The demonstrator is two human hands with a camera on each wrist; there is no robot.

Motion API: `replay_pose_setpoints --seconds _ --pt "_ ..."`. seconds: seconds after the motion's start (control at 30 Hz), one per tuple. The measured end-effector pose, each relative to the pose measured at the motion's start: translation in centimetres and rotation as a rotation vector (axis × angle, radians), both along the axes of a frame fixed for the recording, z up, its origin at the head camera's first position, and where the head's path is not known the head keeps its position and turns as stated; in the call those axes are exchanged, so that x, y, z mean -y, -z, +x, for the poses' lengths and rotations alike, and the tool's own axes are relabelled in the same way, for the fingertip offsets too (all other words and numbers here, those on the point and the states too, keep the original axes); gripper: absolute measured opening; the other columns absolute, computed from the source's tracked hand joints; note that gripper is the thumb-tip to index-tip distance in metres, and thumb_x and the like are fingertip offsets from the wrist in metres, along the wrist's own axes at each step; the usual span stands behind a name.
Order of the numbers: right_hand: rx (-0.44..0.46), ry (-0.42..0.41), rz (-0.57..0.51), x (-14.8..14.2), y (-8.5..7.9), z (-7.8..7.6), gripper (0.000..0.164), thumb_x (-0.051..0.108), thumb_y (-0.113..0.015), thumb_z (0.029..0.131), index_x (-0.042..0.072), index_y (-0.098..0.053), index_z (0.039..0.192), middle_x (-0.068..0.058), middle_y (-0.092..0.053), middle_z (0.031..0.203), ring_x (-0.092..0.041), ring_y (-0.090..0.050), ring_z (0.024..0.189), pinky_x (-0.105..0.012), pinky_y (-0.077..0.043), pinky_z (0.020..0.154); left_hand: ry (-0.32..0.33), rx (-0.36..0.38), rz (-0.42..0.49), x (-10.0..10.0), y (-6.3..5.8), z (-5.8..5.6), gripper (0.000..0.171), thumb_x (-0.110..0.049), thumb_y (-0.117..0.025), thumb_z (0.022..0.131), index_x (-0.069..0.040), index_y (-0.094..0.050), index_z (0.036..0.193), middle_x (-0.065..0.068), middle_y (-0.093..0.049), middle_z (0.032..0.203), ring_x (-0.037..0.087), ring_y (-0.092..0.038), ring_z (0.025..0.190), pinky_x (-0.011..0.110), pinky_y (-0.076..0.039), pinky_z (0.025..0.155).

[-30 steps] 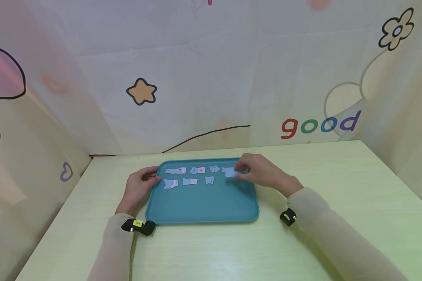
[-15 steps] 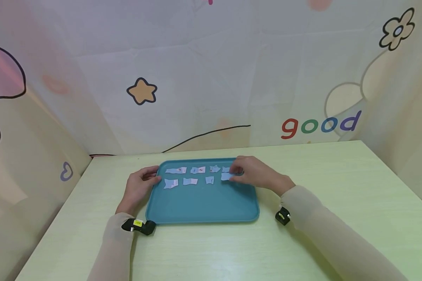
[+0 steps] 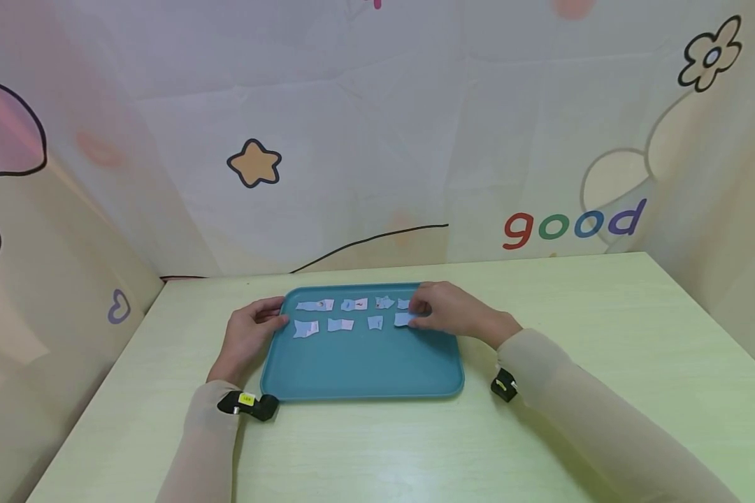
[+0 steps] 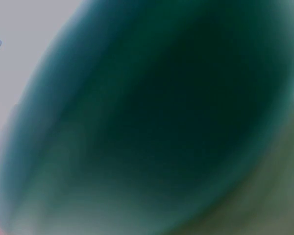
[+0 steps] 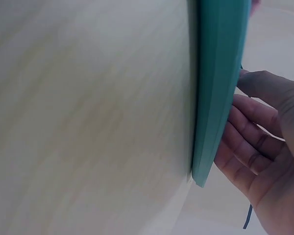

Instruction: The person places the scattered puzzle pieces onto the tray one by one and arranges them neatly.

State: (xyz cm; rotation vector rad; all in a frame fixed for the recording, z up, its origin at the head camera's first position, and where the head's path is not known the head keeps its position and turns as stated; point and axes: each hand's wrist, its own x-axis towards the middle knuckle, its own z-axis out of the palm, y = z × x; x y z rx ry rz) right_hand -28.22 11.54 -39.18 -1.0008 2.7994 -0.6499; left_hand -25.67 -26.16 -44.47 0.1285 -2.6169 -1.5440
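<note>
A teal tray (image 3: 365,370) lies on the table. On it, small torn-looking pieces of light blue and white paper (image 3: 315,306) are laid in two rows. My left hand (image 3: 247,335) grips the tray's left edge, its thumb at the rim. At the right end of the lower row, my right hand (image 3: 459,311) pinches a light blue paper piece (image 3: 402,319). Its fingers partly cover another paper piece (image 3: 403,304) just above. In the right wrist view the hand (image 5: 272,147) is seen past the tray's side (image 5: 220,88); the paper is hidden there. Dark teal blur fills most of the left wrist view.
The pale wooden table (image 3: 365,447) extends around the tray on all sides. A printed cloth (image 3: 365,161) hangs behind the table and along both sides. A black wrist camera (image 3: 249,404) sits by the tray's front left corner, another camera (image 3: 504,385) right of the tray.
My right hand has moved left and slightly down, bringing the pinched paper piece from over the upper row to the lower row's right end. The left hand and tray stay put.
</note>
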Motion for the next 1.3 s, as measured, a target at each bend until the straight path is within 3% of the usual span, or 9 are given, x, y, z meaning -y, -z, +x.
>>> replay_pose_setpoints --seconds 0.93,1.3 --pt "-0.007 -0.017 0.021 -0.06 0.05 0.03 0.023 0.019 -0.084 0.094 0.003 -0.079 0.109 -0.004 -0.068 0.099 -0.018 -0.064 0.091 -0.034 -0.059 0.088 0.014 0.011 0.005 -0.19 0.22 -0.17 0.046 -0.012 -0.069 0.105 -0.002 -0.059 0.149 0.019 -0.064 0.137 0.032 -0.06 0.125 0.043 -0.051 0.109" --pt "0.008 0.008 0.021 -0.54 -0.05 0.14 0.029 0.021 -0.084 0.094 0.003 -0.077 0.115 -0.005 -0.069 0.106 -0.021 -0.067 0.099 -0.038 -0.059 0.094 0.033 -0.01 -0.012 0.51 0.32 -0.3 0.048 -0.014 -0.071 0.104 -0.001 -0.06 0.148 0.02 -0.065 0.137 0.033 -0.061 0.126 0.045 -0.051 0.109"
